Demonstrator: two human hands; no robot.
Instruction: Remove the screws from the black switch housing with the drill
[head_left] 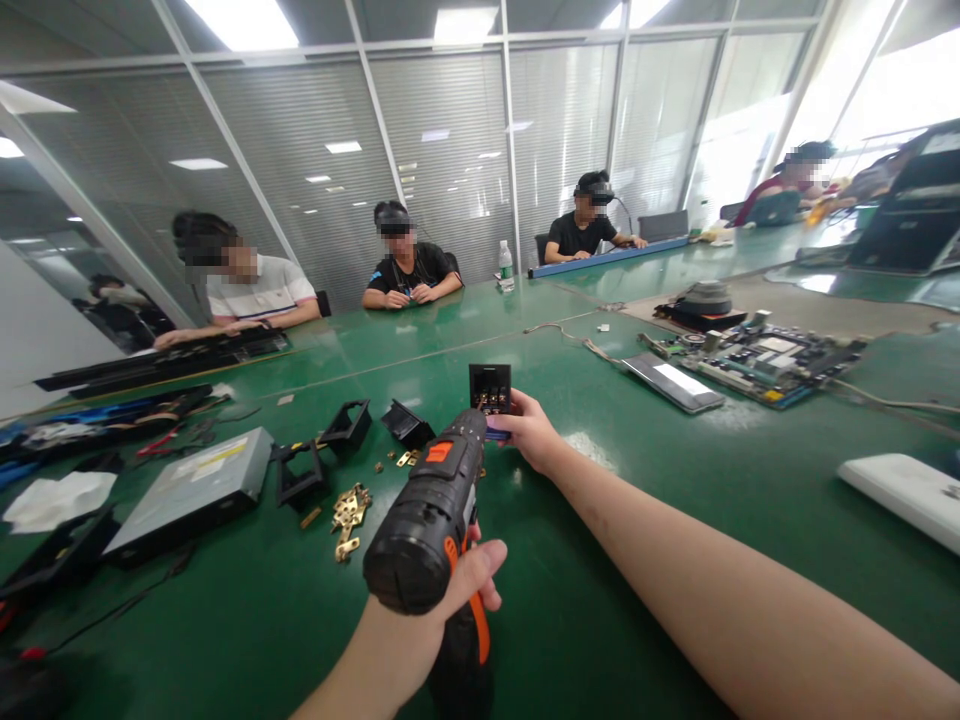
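Observation:
A black and orange cordless drill (424, 520) is gripped in my left hand (469, 585), its chuck pointing away from me. In my right hand (531, 430) is a small black plastic housing (490, 380) with brass-coloured contacts inside, held upright by its side. The drill's front end is at the housing's open face; the chuck hides the tip, so I cannot tell whether it touches a screw. To the left lie loose brass contact pieces (350, 515) and several black plastic frames (346, 425).
A metal disc drive (191, 490) lies left, near cables and tools (97, 425). At right are a circuit board (772, 350), a flat grey drive (671, 382) and a white case (907, 490). Several people sit across the green table (645, 610), near a water bottle (505, 268).

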